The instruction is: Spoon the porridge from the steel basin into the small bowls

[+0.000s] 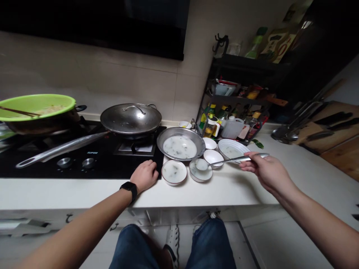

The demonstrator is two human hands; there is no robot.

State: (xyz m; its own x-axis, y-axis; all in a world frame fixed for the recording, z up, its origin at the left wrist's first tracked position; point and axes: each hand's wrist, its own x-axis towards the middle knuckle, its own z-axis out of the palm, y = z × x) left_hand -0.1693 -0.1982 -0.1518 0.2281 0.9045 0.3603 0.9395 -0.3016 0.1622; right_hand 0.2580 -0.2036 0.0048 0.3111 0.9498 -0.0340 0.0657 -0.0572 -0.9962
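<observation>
My right hand (pixel 259 166) grips the handle of a metal ladle (pixel 227 160), whose scoop, filled with whitish soup, is over a small bowl (pixel 201 179). That bowl holds the same cloudy soup. My left hand (pixel 144 175), with a dark watch at the wrist, rests with curled fingers on the cooktop's front right corner and holds nothing. Just right of it stands another small bowl (pixel 174 182) of soup with dark bits. Behind both bowls sits a wide metal basin (pixel 161 144) of soup. Two small white bowls (pixel 214 158) (pixel 209 143) and a patterned bowl (pixel 234 143) stand to the right.
A lidded wok (pixel 130 121) with a long handle sits on the black cooktop (pixel 106 164). At the left, a green colander (pixel 36 101) with chopsticks rests on a pot. A rack (pixel 244 99) of bottles stands at the back right, near a knife block (pixel 328 130).
</observation>
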